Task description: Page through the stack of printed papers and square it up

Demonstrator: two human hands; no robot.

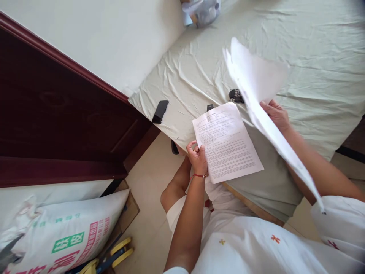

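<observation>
A printed sheet of paper [228, 146] slants over the edge of the cloth-covered surface, its text facing up. My left hand [197, 158] pinches this sheet at its left edge, with a red string round the wrist. On the other side, my right hand [275, 114] is closed on a loose stack of papers [265, 89], raised above the cloth and seen partly edge-on. The stack's far end is blurred. Just left of the stack lies a bunch of keys [236, 96], partly covered by it. A small black object [210, 107] pokes out behind the sheet's top edge.
A pale green, wrinkled cloth [316, 76] covers the surface. A black phone-like object [160, 112] lies near its left edge. A clear plastic bag [205, 13] sits at the back by the wall. At lower left, a printed white sack [71, 228] stands beside a dark red wooden panel [57, 102].
</observation>
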